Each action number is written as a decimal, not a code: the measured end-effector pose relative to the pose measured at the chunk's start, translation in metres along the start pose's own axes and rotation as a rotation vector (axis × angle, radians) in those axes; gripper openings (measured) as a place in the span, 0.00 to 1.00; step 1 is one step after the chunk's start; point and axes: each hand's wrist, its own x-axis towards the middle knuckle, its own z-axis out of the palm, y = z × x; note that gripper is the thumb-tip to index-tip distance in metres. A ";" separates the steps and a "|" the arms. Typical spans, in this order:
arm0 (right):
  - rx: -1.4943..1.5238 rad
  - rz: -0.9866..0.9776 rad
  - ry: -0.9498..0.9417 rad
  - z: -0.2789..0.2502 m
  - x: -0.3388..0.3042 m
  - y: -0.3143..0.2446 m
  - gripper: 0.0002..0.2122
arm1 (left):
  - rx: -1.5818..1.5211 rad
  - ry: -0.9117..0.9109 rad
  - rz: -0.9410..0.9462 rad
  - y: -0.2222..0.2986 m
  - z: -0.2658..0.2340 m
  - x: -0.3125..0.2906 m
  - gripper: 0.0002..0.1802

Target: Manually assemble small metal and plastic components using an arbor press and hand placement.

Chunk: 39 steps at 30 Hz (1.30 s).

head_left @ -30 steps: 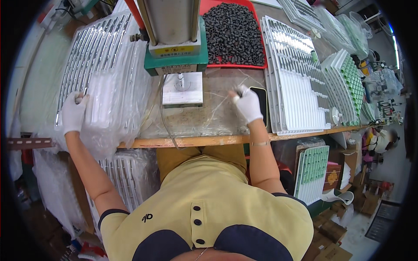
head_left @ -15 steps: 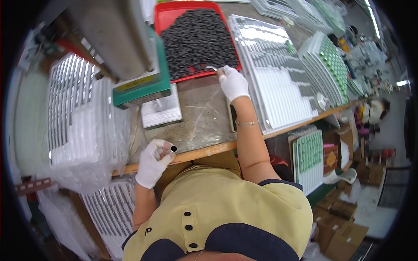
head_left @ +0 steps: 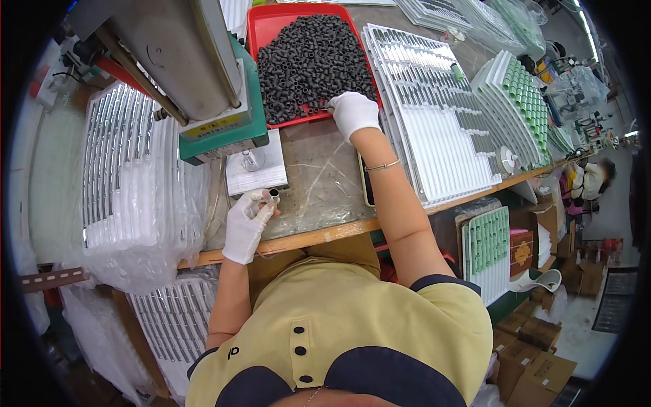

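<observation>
My left hand (head_left: 245, 227), in a white glove with bare fingertips, pinches a small shiny metal tube (head_left: 274, 193), its dark round open end facing up. It is over the table's front edge, just below the white base plate of a press. My right hand (head_left: 355, 115), gloved in white, is at the near edge of a red tray (head_left: 270, 22). Its fingers are drawn together beside a heap of small black tubular parts (head_left: 308, 64). A tiny grey piece shows at the fingertips; what it is I cannot make out.
A green-based press (head_left: 224, 139) stands left of the tray over its white plate (head_left: 239, 178). Plastic-wrapped racks of metal tubes (head_left: 112, 163) are at the left; more white trays of tubes (head_left: 441, 136) lie right. A phone (head_left: 367, 180) rests beside my right forearm.
My left hand has moved up and away from my body with the tube, nearer the press plate. My right hand has shifted slightly left and farther away, over the tray's near edge.
</observation>
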 end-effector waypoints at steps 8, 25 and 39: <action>-0.153 -0.062 -0.038 0.002 0.013 -0.011 0.06 | 0.119 0.064 0.070 0.002 0.003 0.025 0.12; 0.213 -0.288 -0.024 -0.070 -0.136 0.001 0.07 | 0.415 0.036 0.313 0.000 0.062 0.036 0.11; 0.246 0.410 0.071 -0.093 -0.140 0.120 0.11 | 0.067 -0.145 0.102 -0.011 0.085 0.042 0.12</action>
